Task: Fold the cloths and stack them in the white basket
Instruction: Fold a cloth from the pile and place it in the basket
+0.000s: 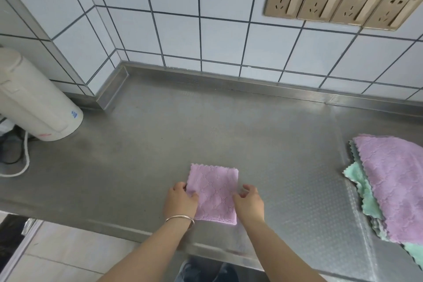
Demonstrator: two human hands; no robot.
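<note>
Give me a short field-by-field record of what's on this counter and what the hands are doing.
surface: steel counter
being folded: pink cloth, folded small, lying flat
left hand: grips the cloth's left edge
right hand: at its right edge, fingers curled, grip unclear
waiting: pile of cloths, pink on top, green beneath, at right
white basket: not in view
</note>
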